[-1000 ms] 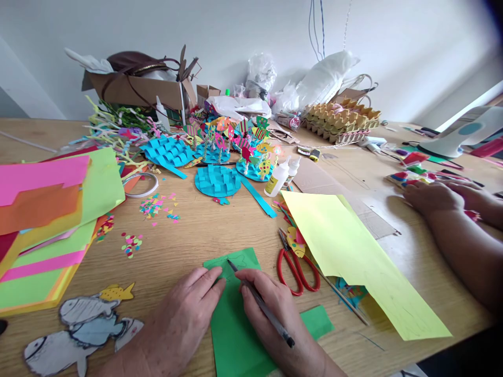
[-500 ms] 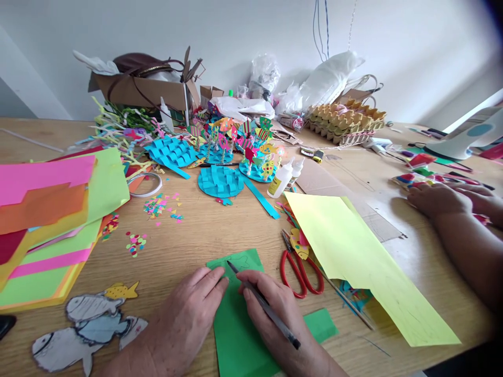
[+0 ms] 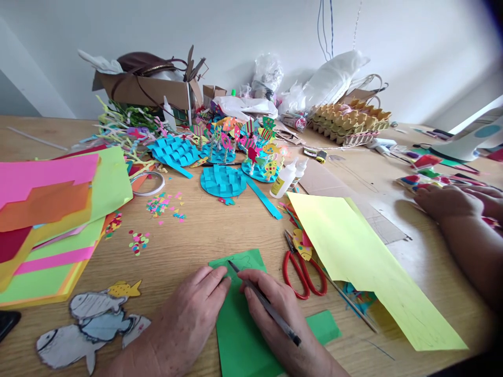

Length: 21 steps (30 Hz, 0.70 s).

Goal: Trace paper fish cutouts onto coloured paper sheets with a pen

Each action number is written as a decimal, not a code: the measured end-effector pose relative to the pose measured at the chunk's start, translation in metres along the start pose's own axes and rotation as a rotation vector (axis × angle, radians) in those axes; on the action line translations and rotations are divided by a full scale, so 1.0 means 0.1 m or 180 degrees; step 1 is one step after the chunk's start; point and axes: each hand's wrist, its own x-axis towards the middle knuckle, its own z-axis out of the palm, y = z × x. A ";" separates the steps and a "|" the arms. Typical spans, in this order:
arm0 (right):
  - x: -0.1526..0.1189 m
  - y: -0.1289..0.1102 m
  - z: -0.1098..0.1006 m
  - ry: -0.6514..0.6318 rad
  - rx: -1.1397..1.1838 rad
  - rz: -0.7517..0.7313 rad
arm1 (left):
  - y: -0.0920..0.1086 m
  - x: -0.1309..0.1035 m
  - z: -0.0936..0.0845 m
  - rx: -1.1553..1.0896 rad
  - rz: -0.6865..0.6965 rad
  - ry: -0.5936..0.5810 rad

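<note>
A sheet of green paper [image 3: 239, 324] lies at the front middle, with a thin drawn outline near its top edge. My right hand [image 3: 275, 314] grips a dark pen [image 3: 269, 308], its tip on the paper at that outline. Flat on the sheet's left side rests my left hand [image 3: 192, 309], holding nothing, its fingers stretched toward the pen tip. Red-handled scissors [image 3: 302, 272] are right of the green sheet, beside a yellow paper fish [image 3: 302, 245]. Several cut-out fish [image 3: 68, 345] lie to the left of my left hand.
Coloured paper sheets [image 3: 74, 209] are stacked at left, a yellow sheet [image 3: 365, 256] at right. Blue woven paper discs [image 3: 223, 181] and glue bottles [image 3: 283, 179] stand further back. Another person's hands [image 3: 451, 201] rest at the right. Confetti lies near a tape roll [image 3: 151, 183].
The whole view has shifted slightly, so things appear a little further right. Both hands keep nearly the same pose, and the pen tip stays near the outline.
</note>
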 end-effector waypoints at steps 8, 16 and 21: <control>0.00 -0.01 -0.01 -0.0014 -0.0094 -0.0058 | -0.01 -0.01 0.00 -0.0090 -0.0014 0.0078; 0.01 -0.02 -0.01 -0.0040 -0.0070 0.0020 | 0.00 0.01 -0.03 -0.0013 0.0017 0.0141; 0.02 -0.02 -0.01 -0.0026 -0.0069 -0.0019 | 0.00 0.01 -0.02 0.0026 0.0022 0.0117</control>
